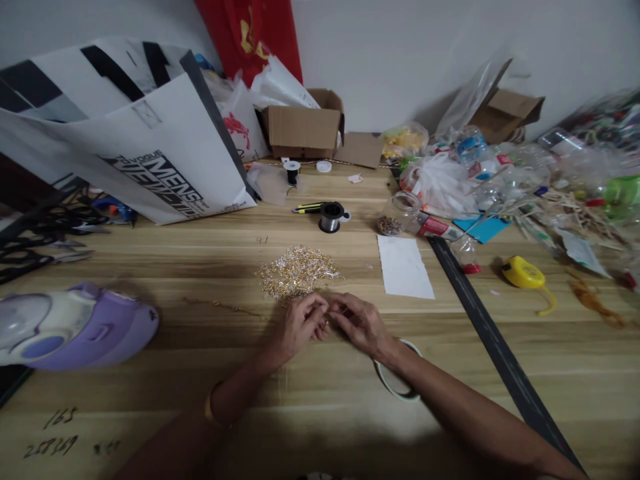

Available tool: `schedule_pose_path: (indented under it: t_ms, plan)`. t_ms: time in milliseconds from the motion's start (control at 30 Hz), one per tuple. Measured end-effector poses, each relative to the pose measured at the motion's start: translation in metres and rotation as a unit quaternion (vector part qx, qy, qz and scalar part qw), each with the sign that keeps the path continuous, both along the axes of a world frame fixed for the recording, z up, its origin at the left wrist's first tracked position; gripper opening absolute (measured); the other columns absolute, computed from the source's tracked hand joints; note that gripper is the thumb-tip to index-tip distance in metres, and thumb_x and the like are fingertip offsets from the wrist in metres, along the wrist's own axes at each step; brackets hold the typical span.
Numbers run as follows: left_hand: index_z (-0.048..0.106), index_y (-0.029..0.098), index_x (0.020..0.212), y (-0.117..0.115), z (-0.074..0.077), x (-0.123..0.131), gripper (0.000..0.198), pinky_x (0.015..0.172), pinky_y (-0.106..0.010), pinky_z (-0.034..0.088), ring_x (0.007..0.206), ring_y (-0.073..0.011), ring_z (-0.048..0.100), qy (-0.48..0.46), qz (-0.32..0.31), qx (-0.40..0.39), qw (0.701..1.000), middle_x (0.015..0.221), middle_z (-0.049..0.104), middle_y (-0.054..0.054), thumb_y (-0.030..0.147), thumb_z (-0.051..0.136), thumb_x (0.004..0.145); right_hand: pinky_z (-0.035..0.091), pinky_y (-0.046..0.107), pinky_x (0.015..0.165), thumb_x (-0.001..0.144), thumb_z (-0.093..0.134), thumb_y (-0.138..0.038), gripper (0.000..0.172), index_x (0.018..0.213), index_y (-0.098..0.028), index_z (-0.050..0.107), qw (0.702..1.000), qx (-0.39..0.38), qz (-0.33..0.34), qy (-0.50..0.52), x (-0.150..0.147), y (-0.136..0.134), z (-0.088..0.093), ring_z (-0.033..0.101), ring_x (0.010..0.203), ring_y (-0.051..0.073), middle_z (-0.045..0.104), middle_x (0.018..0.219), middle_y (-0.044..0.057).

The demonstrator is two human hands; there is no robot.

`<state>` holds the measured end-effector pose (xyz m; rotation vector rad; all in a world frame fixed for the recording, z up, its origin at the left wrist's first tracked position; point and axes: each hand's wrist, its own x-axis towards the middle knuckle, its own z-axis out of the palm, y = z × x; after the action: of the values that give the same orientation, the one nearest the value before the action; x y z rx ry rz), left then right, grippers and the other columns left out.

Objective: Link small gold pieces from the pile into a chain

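My left hand (303, 323) and my right hand (362, 325) meet over the middle of the wooden table, fingertips pinched close together. Whatever is between the fingers is too small to make out. Just beyond them spreads a pile of small gold and clear beads (300, 270); the left fingers are nearest its front edge. A thin gold-brown strand (223, 305) lies on the wood to the left, its right end running toward my left hand. Under my right wrist rests a pale ring (389, 385), partly hidden by the forearm.
Beyond the beads are a wire spool (330, 219), a utility knife (310, 208) and a jar of beads (395, 217). White paper (406, 267) and a yellow tape measure (523, 273) lie right. Left are scissors (45, 257), a purple-white appliance (90, 330) and a large bag (165, 147).
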<state>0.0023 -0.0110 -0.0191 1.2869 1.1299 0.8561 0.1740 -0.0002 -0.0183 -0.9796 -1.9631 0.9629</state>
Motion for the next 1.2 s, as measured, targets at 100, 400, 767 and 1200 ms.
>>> schedule_pose_path:
  t_ms: [100, 400, 767, 1200]
  plan:
    - [0.053, 0.015, 0.081, -0.0017, 0.0001, 0.0005, 0.025, 0.042, -0.017, 0.044, 0.043, -0.0087, 0.055, 0.026, -0.004, 0.031, 0.999, 0.054, 0.057, 0.002, 0.039, 0.049, 0.085, 0.046, 0.026, 0.067, 0.087, 0.052, -0.023, 0.019, 0.103, -0.020, 0.061, 0.999, 0.036, 0.001, -0.015, 0.0002, 0.0009, 0.0017, 0.058, 0.073, 0.015, 0.063, 0.081, 0.005]
    - [0.055, 0.014, 0.077, -0.0005, 0.0060, 0.0022, 0.026, 0.045, -0.018, 0.044, 0.045, -0.0083, 0.053, 0.015, 0.006, 0.003, 1.000, 0.056, 0.058, 0.001, 0.039, 0.052, 0.081, 0.041, 0.022, 0.059, 0.087, 0.050, -0.022, 0.014, 0.079, -0.016, 0.060, 0.999, 0.025, -0.032, 0.005, 0.0019, 0.0043, 0.0074, 0.053, 0.065, 0.013, 0.058, 0.071, 0.004]
    - [0.056, 0.012, 0.074, 0.0034, 0.0050, -0.0017, 0.023, 0.050, -0.019, 0.045, 0.052, -0.0089, 0.056, -0.010, 0.006, -0.024, 1.000, 0.064, 0.063, -0.003, 0.034, 0.063, 0.072, 0.036, 0.020, 0.053, 0.081, 0.053, -0.021, 0.010, 0.076, -0.014, 0.057, 0.991, -0.091, -0.079, 0.058, 0.0023, 0.0075, 0.0017, 0.047, 0.059, 0.011, 0.053, 0.065, 0.000]
    - [0.056, 0.013, 0.076, 0.0012, 0.0054, 0.0003, 0.023, 0.045, -0.018, 0.043, 0.046, -0.0086, 0.055, 0.009, 0.012, 0.009, 1.000, 0.056, 0.060, 0.000, 0.037, 0.057, 0.077, 0.041, 0.022, 0.060, 0.082, 0.055, -0.025, 0.017, 0.093, -0.015, 0.062, 0.991, -0.104, -0.029, 0.077, -0.0010, 0.0041, 0.0011, 0.052, 0.066, 0.012, 0.059, 0.073, 0.002]
